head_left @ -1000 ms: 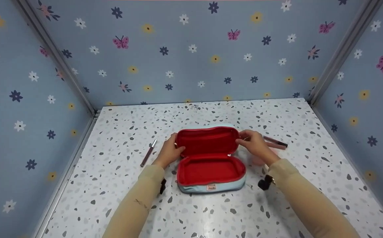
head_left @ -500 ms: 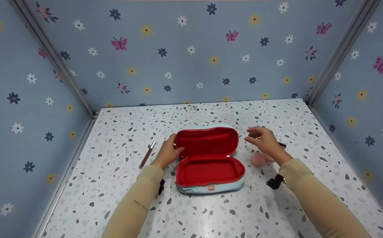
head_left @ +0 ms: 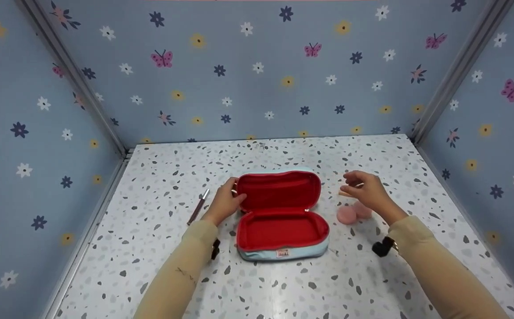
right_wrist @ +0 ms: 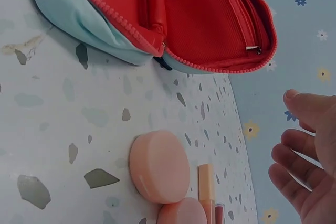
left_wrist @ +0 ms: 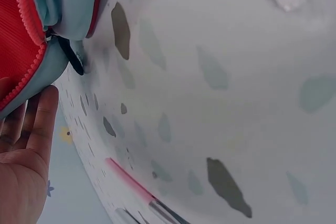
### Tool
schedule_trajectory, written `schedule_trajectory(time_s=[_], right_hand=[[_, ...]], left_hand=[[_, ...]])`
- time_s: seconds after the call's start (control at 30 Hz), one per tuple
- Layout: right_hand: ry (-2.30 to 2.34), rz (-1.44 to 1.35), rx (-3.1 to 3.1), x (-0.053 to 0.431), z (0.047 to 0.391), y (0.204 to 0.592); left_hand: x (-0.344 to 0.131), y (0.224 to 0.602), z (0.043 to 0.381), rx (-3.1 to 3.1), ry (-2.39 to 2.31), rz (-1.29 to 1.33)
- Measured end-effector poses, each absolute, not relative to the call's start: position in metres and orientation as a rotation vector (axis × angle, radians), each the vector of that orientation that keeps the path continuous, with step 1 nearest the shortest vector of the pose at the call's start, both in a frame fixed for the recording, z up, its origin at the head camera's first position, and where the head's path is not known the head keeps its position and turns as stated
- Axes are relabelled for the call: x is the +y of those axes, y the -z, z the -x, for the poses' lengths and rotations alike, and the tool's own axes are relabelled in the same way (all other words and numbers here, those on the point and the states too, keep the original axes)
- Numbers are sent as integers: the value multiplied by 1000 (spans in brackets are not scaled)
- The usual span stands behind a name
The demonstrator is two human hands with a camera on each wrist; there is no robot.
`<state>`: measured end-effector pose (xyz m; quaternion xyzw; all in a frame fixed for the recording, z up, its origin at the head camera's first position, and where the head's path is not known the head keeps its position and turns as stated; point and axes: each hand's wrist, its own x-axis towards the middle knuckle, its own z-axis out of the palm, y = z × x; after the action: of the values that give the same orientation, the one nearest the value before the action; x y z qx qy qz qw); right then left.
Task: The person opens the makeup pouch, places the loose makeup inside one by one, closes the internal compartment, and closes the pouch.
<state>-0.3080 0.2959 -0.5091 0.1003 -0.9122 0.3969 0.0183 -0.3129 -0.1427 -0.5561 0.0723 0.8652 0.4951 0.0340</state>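
Note:
A pouch (head_left: 282, 254), light blue outside and red inside, lies unzipped on the table with its lid raised. My left hand (head_left: 227, 203) holds the lid's left side, thumb on the red rim and fingers behind it; the left wrist view shows those fingers (left_wrist: 42, 119) against the blue outer side. To the right of the pouch, and apart from it, is my right hand (head_left: 367, 191), fingers loosely bent around nothing. Below it lie two pink round containers (head_left: 347, 215), touching each other. A peach-capped tube (right_wrist: 206, 182) lies beside them, partly hidden by the hand in the head view.
A slim tube with a silver end (head_left: 199, 206) lies left of my left hand. In the right wrist view, a dark reddish tube (right_wrist: 219, 213) shows at the bottom. Flower-patterned walls (head_left: 257, 88) enclose the speckled table (head_left: 283, 292) at the back and sides.
My right hand has let go of the lid's right side and moved right, uncovering the pink containers. My left hand stays on the lid, which remains raised.

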Motion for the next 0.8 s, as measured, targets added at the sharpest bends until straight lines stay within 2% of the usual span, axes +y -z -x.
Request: schedule_trajectory(time_s=[0.37,0.8], right_hand=[[-1153,-329,-2845,321,307,511],[-1166,-220,-2838,346,311,502]], left_hand=[[-143,552,312,2649,-1531,-248],[-142,551,313,2657,-1493,-205]])
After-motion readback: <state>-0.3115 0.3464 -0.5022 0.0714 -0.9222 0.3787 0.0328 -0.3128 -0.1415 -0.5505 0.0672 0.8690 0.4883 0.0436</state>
